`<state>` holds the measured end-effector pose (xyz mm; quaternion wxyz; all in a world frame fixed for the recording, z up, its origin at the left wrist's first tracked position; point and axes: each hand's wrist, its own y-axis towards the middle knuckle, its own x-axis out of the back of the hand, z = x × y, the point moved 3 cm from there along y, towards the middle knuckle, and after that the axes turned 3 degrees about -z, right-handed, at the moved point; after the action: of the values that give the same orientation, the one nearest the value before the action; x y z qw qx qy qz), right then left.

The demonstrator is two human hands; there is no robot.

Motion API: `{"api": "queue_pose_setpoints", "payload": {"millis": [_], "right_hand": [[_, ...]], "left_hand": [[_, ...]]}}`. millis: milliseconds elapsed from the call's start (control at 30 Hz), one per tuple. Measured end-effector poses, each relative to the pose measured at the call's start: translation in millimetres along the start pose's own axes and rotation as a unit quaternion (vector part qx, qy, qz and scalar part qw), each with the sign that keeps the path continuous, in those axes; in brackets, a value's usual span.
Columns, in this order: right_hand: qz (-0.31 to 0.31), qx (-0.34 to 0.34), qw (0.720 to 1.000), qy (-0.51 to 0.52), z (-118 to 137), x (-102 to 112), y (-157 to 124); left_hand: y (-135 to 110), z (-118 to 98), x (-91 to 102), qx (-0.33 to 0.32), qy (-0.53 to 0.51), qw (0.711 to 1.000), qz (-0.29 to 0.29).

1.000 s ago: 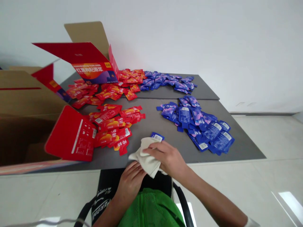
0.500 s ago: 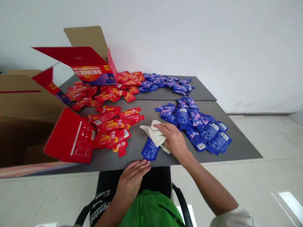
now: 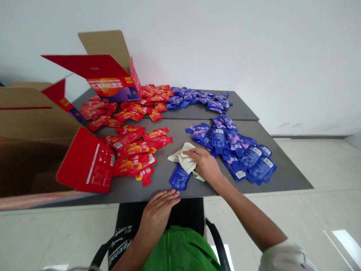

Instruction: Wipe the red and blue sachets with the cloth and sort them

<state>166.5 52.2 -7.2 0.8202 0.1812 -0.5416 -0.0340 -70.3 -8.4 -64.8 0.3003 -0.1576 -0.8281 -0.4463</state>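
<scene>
The right hand (image 3: 205,162) was closed on a cream cloth (image 3: 187,162), which covered the far end of a blue pouch (image 3: 179,180) on the grey table (image 3: 126,190) — the left hand (image 3: 159,209) lay open, fingertips perhaps touching the pouch's near end, gripping nothing

We see a printed blue pouch (image 3: 179,178) lying flat. A crumpled cream cloth (image 3: 186,163) covers its one-o'clock end.
</scene>
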Motion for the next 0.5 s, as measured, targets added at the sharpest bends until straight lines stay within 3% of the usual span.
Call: {"api": "queue_pose_setpoints", "payload": {"millis": [100, 167, 300, 400, 500], "right_hand": [[-0.066, 0.005, 0.997, 0.026, 14, 16, -5], [-0.073, 0.032, 0.995, 0.059, 35, 17, -22], [0.046, 0.09, 0.991, 0.083, 65, -5, -55], [0.057, 0.055, 0.994, 0.073, 51, -18, -50], [0.034, 0.018, 0.999, 0.035, 21, -16, -23]], "left_hand": [[2, -2, 0.9, 0.003, -0.002, 1.0, 0.0], [4, -3, 1.9, 0.008, -0.005, 1.0, 0.0], [6, -5, 3.9, 0.03, -0.014, 0.999, -0.005], [6, -4, 3.5, 0.022, -0.014, 1.0, 0.006], [4, -1, 2.2, 0.009, -0.012, 1.0, 0.01]]}}
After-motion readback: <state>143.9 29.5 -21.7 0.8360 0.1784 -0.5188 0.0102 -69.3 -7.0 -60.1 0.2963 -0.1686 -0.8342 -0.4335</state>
